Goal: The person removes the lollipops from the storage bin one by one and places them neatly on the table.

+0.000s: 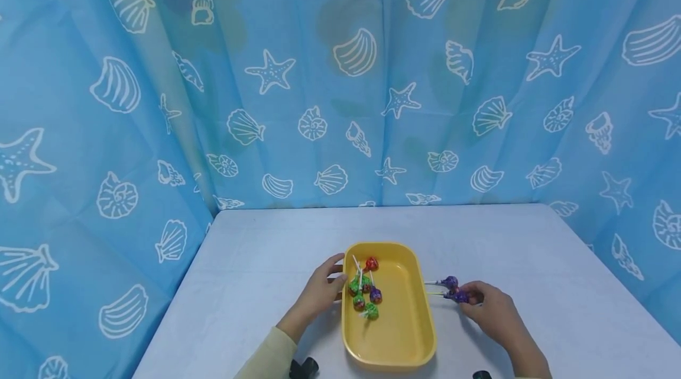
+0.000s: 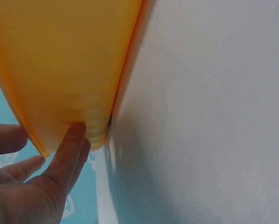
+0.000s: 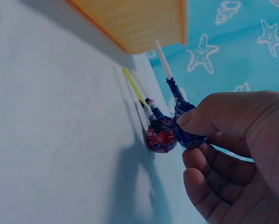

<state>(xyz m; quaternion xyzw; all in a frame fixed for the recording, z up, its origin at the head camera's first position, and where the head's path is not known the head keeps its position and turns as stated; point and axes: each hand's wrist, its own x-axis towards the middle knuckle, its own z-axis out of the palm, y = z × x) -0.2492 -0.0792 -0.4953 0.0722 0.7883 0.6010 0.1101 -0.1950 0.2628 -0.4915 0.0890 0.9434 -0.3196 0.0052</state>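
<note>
My right hand pinches a lollipop in a dark purple wrapper between thumb and fingertips; its white stick points toward the tray. Close beside it in the right wrist view is a lollipop in a red and purple wrapper with a yellow stick. Another purple lollipop lies by them, right of the yellow tray. At the tray's left side, my left hand touches the wall and rim with fairly straight fingers. Several lollipops, with green, red and purple wrappers, lie in the tray's left part.
A white-covered table carries the tray near its front. Blue curtains with white shell prints hang behind it and at both sides. Black objects show at the bottom edge of the head view.
</note>
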